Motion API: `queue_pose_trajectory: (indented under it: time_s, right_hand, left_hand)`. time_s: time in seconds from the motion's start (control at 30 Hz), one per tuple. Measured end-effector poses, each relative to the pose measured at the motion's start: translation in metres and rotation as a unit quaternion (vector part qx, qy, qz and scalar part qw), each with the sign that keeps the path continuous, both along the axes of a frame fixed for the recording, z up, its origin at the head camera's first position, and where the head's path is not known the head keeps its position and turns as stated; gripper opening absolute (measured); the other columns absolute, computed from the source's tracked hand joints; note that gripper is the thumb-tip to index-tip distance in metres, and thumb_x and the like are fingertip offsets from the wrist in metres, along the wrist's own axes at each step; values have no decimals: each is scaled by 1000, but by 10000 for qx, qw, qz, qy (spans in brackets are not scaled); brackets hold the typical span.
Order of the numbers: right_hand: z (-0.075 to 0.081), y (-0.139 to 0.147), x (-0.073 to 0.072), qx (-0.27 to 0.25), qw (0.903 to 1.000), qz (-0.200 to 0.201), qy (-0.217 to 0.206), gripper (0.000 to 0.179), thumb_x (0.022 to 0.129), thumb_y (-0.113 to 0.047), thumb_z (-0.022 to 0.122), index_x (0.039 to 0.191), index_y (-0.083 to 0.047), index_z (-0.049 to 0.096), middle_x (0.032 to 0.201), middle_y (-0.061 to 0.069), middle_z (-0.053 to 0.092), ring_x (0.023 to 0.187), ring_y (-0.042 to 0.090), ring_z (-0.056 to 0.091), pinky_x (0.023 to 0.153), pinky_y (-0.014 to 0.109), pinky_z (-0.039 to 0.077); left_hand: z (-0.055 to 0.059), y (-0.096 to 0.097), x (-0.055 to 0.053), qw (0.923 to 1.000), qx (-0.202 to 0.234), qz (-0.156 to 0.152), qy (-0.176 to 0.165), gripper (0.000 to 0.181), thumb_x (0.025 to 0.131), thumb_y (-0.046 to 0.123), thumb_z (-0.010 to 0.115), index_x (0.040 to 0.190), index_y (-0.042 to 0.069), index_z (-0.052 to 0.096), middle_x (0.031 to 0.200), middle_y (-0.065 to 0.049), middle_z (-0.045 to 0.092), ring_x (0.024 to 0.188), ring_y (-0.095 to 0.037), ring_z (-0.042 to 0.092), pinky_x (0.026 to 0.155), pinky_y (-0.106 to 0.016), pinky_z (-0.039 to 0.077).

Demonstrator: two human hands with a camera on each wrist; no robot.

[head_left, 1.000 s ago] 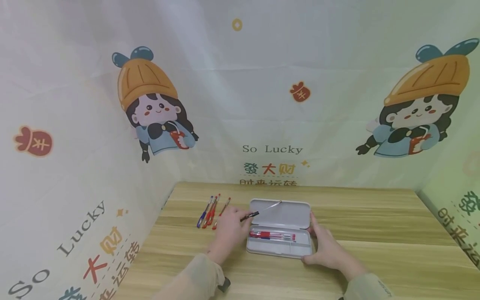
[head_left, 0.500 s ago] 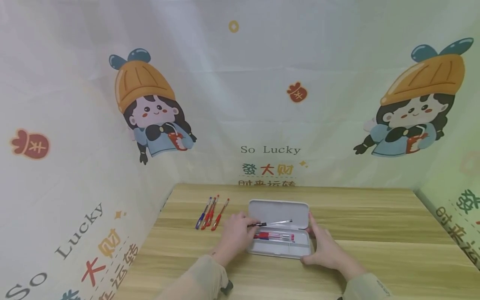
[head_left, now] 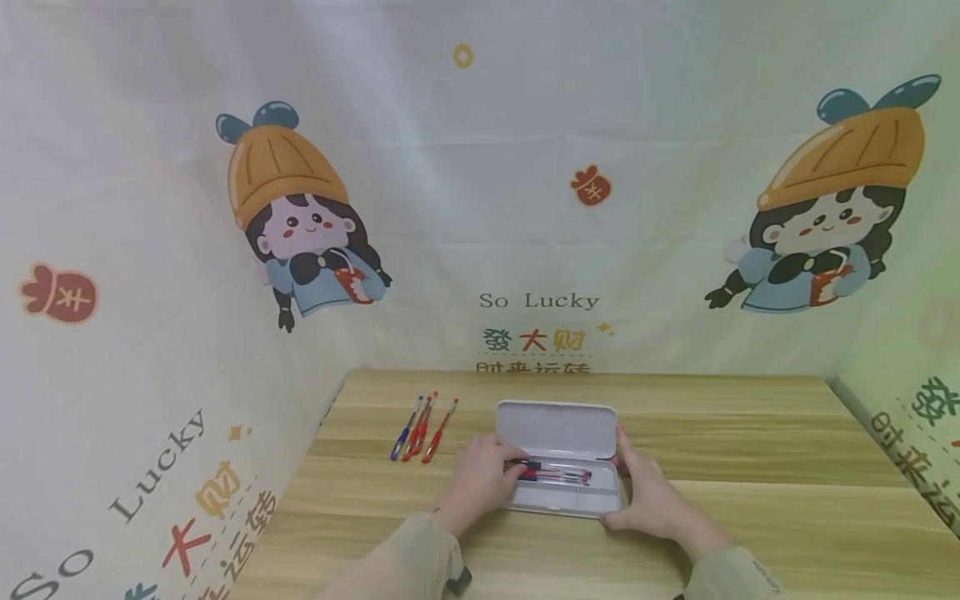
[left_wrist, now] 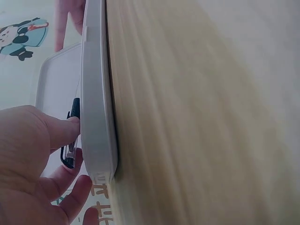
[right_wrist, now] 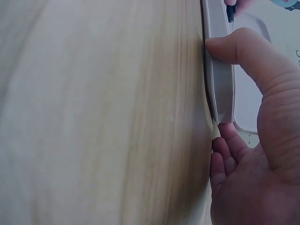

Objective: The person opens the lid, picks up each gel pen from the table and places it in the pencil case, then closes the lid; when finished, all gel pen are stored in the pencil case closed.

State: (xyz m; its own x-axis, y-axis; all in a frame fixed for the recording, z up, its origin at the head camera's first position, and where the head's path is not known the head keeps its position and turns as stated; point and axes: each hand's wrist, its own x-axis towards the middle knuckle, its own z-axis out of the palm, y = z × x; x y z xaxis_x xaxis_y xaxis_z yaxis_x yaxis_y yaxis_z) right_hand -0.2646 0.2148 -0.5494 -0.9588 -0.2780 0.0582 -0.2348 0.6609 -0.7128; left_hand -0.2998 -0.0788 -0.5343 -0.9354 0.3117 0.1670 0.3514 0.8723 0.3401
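An open white pencil case (head_left: 557,429) lies on the table with its lid folded back. My left hand (head_left: 486,472) pinches a black-capped pen (left_wrist: 76,108) between thumb and fingers, low over the case's long compartment at its left end. Red and blue pens (head_left: 577,477) lie in that compartment, partly hidden by this hand and the black pen. At the case's right end my right hand (head_left: 649,498) holds the case, thumb on the near side wall and fingers behind; the right wrist view shows the thumb (right_wrist: 225,49) against the wall.
Left of the case, several loose pens lie on the wooden table (head_left: 750,467): a blue pen (head_left: 406,435), and red ones, one red pen (head_left: 439,433) a little apart. A printed cloth (head_left: 540,242) hangs behind the table and at both sides.
My left hand has brought the black pen right and down, from over the lid into the case's long compartment, turning it more level. The right hand stays on the case.
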Motion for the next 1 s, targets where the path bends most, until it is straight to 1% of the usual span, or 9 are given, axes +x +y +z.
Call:
queue_pose_trajectory:
  time_s: [0.27,0.37,0.5,0.6,0.7,0.8,0.9,0.97,1.0]
  right_hand:
    - [0,-1,-1,58,10000,-8,38,155,62,-28,102,174,3,-1,153,25,62,146,49,45,125,77,34]
    - [0,-1,0,41,10000,-23,22,156,62,-29,103,174,3,0,153,25,62,146,49,45,125,77,34]
    - [2,-1,1,36,10000,-12,23,156,62,-28,103,174,2,0,153,25,62,145,48,46,124,76,35]
    - [2,-2,2,29,10000,-10,11,155,62,-27,103,174,3,0,153,25,62,145,48,46,124,77,35]
    - [2,-2,3,32,10000,-13,-13,155,62,-26,103,174,3,0,152,24,63,145,49,46,124,77,35]
    - [1,-2,3,57,10000,-10,10,154,62,-26,103,174,4,1,151,24,63,144,49,47,124,77,36]
    - [1,-2,3,81,9999,0,61,153,62,-26,102,173,6,1,151,26,63,144,51,47,124,77,35]
    - [2,-2,3,84,9999,11,94,153,62,-26,102,172,7,1,151,27,63,144,51,46,124,78,35]
    - [2,-2,3,79,9999,15,100,153,62,-26,102,172,7,1,151,27,63,145,52,46,124,78,35]
  left_hand:
    - [3,1,1,10000,11,13,-80,23,99,29,79,122,26,85,114,-7,74,102,-25,61,91,-49,53]
    - [2,1,0,10000,0,-13,-97,23,100,28,79,121,25,85,115,-7,74,103,-25,60,91,-48,53]
    - [1,0,0,10000,-15,-78,-32,23,100,28,79,121,24,85,117,-8,76,105,-27,62,91,-48,53]
    - [0,0,-1,9999,74,-86,-40,23,99,28,80,122,23,85,119,-8,76,107,-27,63,92,-48,53]
    - [-1,-2,-1,9994,323,-54,-103,27,99,29,80,125,22,83,124,-9,77,112,-30,65,99,-51,54]
    - [-1,-5,-2,9971,747,31,-162,31,101,29,78,131,20,80,132,-11,76,122,-33,67,108,-55,55]
    - [0,-12,-5,9924,1216,115,-142,35,103,28,76,137,18,77,129,-10,76,120,-30,68,106,-53,57]
    - [0,-18,-8,9875,1556,219,-129,37,104,27,75,139,18,74,125,-8,75,116,-26,67,102,-49,59]
    - [1,-21,-9,9856,1672,243,-12,37,104,25,75,139,16,74,122,-8,75,113,-24,67,98,-46,59]
